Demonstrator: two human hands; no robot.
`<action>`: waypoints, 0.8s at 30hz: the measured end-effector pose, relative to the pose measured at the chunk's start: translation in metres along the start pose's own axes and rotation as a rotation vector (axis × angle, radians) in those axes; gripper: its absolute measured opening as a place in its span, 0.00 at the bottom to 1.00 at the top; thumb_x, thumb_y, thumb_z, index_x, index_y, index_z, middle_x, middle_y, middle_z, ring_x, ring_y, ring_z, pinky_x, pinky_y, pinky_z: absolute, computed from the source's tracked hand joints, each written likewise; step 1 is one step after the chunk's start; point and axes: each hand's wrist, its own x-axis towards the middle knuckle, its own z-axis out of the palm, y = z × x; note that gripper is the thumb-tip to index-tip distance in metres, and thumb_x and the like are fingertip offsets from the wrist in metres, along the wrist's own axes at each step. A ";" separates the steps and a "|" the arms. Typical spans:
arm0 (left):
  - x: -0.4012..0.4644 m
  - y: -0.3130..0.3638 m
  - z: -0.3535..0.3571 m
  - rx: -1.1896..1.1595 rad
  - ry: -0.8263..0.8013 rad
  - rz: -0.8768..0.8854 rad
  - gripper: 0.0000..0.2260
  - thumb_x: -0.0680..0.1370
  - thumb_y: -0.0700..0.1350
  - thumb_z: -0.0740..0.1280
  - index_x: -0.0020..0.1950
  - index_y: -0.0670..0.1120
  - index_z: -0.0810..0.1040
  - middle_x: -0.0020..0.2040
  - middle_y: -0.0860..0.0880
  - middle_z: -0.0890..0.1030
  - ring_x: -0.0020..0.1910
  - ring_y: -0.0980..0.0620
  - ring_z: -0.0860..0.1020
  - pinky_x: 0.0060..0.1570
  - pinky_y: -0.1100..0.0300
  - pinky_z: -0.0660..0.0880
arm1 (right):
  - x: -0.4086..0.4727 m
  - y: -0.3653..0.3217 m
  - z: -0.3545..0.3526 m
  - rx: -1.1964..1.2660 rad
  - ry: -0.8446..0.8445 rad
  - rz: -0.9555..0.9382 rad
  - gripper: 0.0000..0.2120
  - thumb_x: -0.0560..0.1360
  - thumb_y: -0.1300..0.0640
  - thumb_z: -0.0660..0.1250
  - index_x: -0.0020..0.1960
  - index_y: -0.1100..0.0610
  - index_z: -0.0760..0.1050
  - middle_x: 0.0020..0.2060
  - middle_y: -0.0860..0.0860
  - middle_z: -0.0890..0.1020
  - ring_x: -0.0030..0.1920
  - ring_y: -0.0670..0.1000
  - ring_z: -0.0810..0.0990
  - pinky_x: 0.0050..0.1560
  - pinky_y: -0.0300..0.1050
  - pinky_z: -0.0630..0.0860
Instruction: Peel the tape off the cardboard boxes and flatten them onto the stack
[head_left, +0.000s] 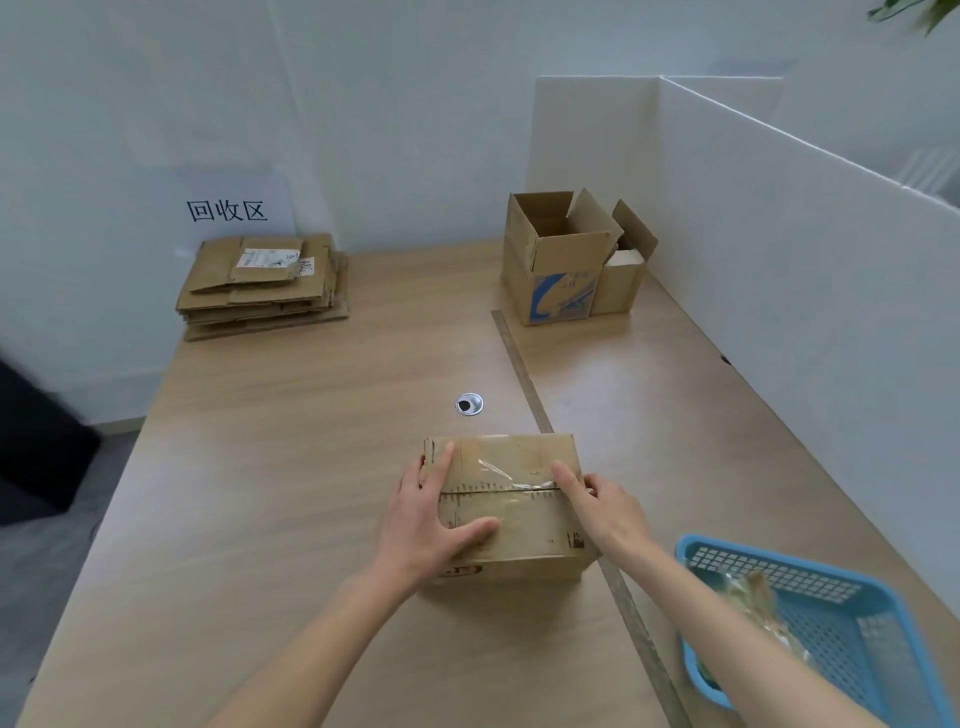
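I see the taped cardboard box (506, 506) on the desk (291, 467), my left hand (431, 519) spread flat across its top, my right hand (605, 506) pinching the tape (511, 475) at its right edge.

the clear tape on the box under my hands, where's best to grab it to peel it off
Pinch the clear tape at its right end, where the right hand sits at the box edge. There the strip looks wrinkled and lifted along the centre seam, probably giving a loose edge. Pull leftward along the seam while the left hand presses the top down.
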 end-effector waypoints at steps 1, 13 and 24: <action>-0.002 -0.002 0.005 0.017 -0.028 -0.044 0.50 0.67 0.74 0.69 0.82 0.63 0.47 0.82 0.46 0.53 0.81 0.48 0.53 0.74 0.49 0.63 | -0.001 0.005 0.003 -0.016 -0.039 -0.008 0.35 0.71 0.22 0.54 0.50 0.52 0.77 0.47 0.48 0.82 0.49 0.50 0.79 0.48 0.47 0.75; -0.010 -0.029 0.033 0.363 -0.161 0.285 0.45 0.73 0.73 0.62 0.83 0.56 0.49 0.83 0.54 0.39 0.82 0.51 0.38 0.77 0.57 0.33 | -0.011 0.054 0.044 0.146 -0.329 -0.072 0.25 0.74 0.38 0.72 0.68 0.40 0.72 0.58 0.42 0.81 0.59 0.41 0.79 0.57 0.39 0.77; -0.002 -0.008 0.083 0.459 -0.048 0.249 0.52 0.68 0.83 0.49 0.83 0.52 0.56 0.84 0.48 0.50 0.83 0.47 0.47 0.78 0.43 0.44 | 0.018 0.068 0.053 0.395 -0.241 0.037 0.09 0.84 0.60 0.62 0.59 0.56 0.80 0.53 0.53 0.86 0.49 0.48 0.87 0.54 0.48 0.83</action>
